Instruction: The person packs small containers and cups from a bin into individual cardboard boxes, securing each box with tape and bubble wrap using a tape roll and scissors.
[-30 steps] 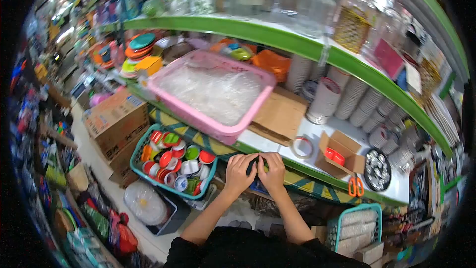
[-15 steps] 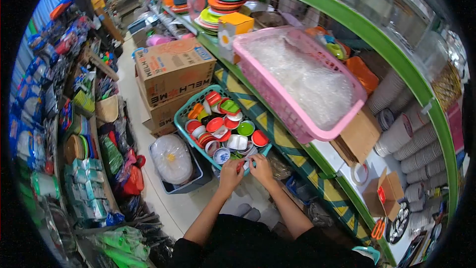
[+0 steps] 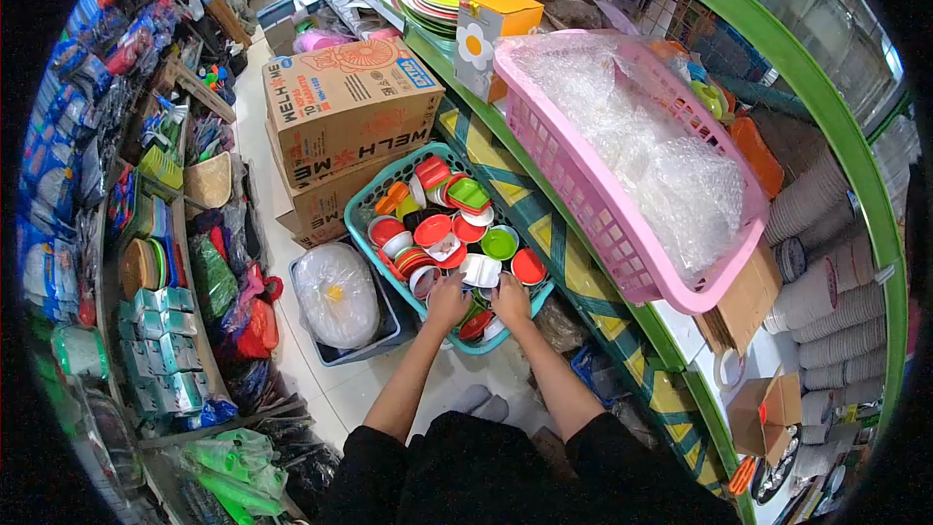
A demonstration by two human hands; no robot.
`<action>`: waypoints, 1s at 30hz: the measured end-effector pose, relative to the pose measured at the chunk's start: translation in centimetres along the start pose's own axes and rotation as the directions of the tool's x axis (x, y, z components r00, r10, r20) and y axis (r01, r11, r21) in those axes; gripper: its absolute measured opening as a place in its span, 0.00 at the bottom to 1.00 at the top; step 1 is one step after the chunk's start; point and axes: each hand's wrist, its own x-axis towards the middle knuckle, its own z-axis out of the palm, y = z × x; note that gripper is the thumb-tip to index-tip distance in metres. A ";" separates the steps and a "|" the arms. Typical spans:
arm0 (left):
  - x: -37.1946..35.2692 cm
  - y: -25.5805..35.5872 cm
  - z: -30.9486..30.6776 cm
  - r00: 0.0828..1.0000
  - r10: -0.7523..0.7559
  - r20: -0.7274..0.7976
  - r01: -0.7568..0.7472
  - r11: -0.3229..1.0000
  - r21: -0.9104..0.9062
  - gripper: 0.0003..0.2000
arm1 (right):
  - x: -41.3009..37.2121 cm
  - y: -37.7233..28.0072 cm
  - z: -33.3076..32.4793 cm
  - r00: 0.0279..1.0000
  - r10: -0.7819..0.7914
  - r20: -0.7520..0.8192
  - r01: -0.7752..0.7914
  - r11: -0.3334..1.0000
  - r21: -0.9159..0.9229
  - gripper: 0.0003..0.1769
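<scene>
A teal basket (image 3: 362, 217) on the floor holds several small red, green and white dishes. Both hands reach into its near side. My left hand (image 3: 448, 302) is at the left of a white divided dish (image 3: 481, 270), with its fingers bent and partly hidden. At the right of that dish is my right hand (image 3: 511, 299), its fingertips by the dish's edge. Whether either hand grips the dish cannot be made out. A red dish (image 3: 475, 324) lies between the two hands, and a green dish (image 3: 500, 244) sits just beyond.
Left of the basket is a grey bin (image 3: 394, 338) with plastic-wrapped white containers. Cardboard boxes (image 3: 355, 102) stand behind it. A pink basket (image 3: 622, 219) with bubble wrap rests on the green shelf (image 3: 671, 335) at the right. Packed goods line the left side.
Both hands have moved deeper into the teal basket, to the white divided dish. The small item between the fingers before is no longer seen there. The view has shifted closer.
</scene>
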 end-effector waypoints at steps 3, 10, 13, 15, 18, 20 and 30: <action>0.9 -0.4 1.5 0.994 -0.075 0.074 0.067 0.992 0.105 0.25 | 0.9 -0.3 -0.4 0.977 0.154 0.147 -0.148 0.988 -0.048 0.24; 1.6 -1.8 3.6 0.978 -0.132 0.163 0.120 0.989 0.081 0.25 | 1.9 0.7 0.4 0.936 0.273 0.221 -0.274 0.961 -0.023 0.19; 1.3 -1.6 3.3 0.987 -0.103 0.121 0.097 0.994 0.056 0.23 | 2.6 1.6 1.4 0.913 0.336 0.230 -0.366 0.925 0.101 0.15; 1.1 -1.5 3.1 0.992 -0.093 0.081 0.092 0.996 0.010 0.21 | 2.5 1.9 2.0 0.921 0.342 0.186 -0.363 0.927 0.095 0.14; 1.0 -1.4 3.2 0.995 -0.098 0.027 0.100 0.992 -0.082 0.18 | 2.1 1.9 1.8 0.936 0.334 0.107 -0.342 0.938 0.061 0.13; 0.8 -1.3 3.3 0.993 -0.116 0.013 0.117 0.985 -0.125 0.16 | 1.8 1.6 1.5 0.945 0.319 0.077 -0.322 0.946 0.034 0.14; -1.2 2.2 -0.3 0.984 -0.086 -0.154 0.037 0.954 -0.296 0.15 | -0.5 0.5 -2.3 0.951 0.250 -0.182 -0.114 0.830 0.546 0.06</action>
